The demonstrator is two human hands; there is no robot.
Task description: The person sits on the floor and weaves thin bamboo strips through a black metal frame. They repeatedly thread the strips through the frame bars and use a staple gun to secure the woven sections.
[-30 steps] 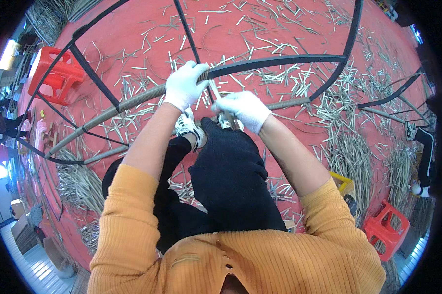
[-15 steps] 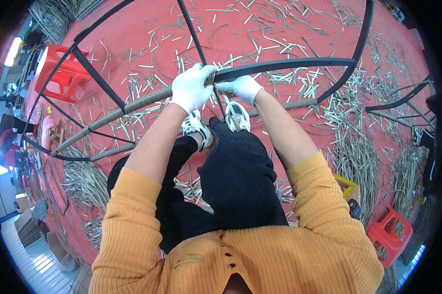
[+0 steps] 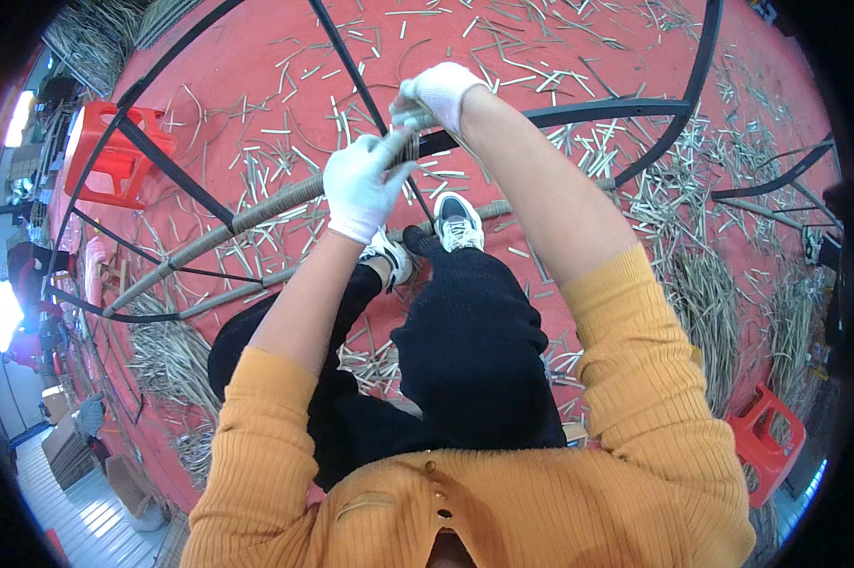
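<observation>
A black metal frame (image 3: 597, 111) lies across in front of me, its curved crossbar partly wound with tan, flat cane-like strip (image 3: 280, 201). My left hand (image 3: 361, 189), in a white knit glove, is closed round the bar at the end of the winding. Just above and to the right, my gloved right hand (image 3: 438, 97) is raised on the far side of the bar, fingers bent together by the last turns. A thin length of strip (image 3: 467, 149) shows below that hand and appears pinched in it; the fingertips are partly hidden.
Cut strip pieces litter the red floor (image 3: 522, 251). Bundles of long strips (image 3: 697, 308) lie at right and left. A red stool (image 3: 115, 156) stands at far left, another red stool (image 3: 766, 443) at lower right. My shoes (image 3: 458, 224) are beneath the frame.
My right hand has moved up and left, from below the bar to over its far side. The left hand has shifted slightly down, still on the winding. The frame has tilted a little.
</observation>
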